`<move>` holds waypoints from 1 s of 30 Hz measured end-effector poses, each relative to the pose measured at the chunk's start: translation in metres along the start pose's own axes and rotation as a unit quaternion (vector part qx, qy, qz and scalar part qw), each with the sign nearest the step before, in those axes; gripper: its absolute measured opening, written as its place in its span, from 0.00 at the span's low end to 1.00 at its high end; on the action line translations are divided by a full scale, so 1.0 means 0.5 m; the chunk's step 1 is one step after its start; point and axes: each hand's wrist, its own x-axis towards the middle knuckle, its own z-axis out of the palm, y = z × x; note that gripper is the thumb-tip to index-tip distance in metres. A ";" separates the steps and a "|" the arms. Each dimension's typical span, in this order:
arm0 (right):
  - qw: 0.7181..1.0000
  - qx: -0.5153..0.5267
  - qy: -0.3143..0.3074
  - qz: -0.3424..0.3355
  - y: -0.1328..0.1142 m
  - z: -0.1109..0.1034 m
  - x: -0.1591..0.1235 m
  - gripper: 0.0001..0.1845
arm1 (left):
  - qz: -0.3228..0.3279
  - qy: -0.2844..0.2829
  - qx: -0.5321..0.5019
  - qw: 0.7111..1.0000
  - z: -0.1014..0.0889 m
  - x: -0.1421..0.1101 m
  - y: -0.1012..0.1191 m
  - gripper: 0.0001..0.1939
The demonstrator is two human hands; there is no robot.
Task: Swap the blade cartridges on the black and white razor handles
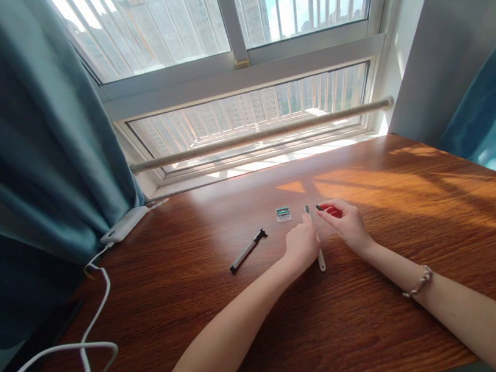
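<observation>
My left hand [301,245] is closed around a slim pale toothbrush [321,262]. Its small grey head points toward the window, and the handle end with a hole sticks out below my fist. To the right, my right hand [348,225] pinches a small black piece [319,207], which looks like a razor head, close beside the brush head but apart from it. A silver and black razor handle [246,254] lies diagonally on the table, left of my left hand. Beyond that hand sits a small clear case [283,213] with green and dark razor cartridges in it.
The brown wooden table [178,282] reaches to the window, with sunlight patches on its right side. At the left, a white power strip [124,225] lies by the blue curtain [78,130], and its white cable [95,318] loops over the table's left part.
</observation>
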 end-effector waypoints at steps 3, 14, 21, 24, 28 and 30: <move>1.000 -0.006 -0.008 -0.007 -0.007 0.001 -0.003 0.14 | -0.001 0.005 -0.027 1.000 0.000 -0.001 -0.001 0.16; 0.984 -0.072 -0.091 -0.138 -0.081 0.016 -0.064 0.10 | 0.007 -0.143 -0.529 0.836 -0.065 -0.062 -0.063 0.28; 0.970 -0.059 -0.138 -0.191 -0.089 0.026 -0.091 0.12 | -0.044 -0.223 -0.755 0.616 -0.075 -0.114 -0.082 0.17; 0.960 -0.055 -0.147 -0.230 -0.090 0.024 -0.085 0.20 | -0.047 -0.213 -0.762 0.610 -0.083 -0.112 -0.091 0.17; 0.945 -0.043 -0.207 -0.249 -0.096 0.022 -0.076 0.25 | -0.087 -0.231 -0.758 0.604 -0.088 -0.102 -0.102 0.20; 0.946 -0.028 -0.230 -0.224 -0.099 0.022 -0.075 0.25 | -0.094 -0.234 -0.756 0.604 -0.084 -0.099 -0.105 0.21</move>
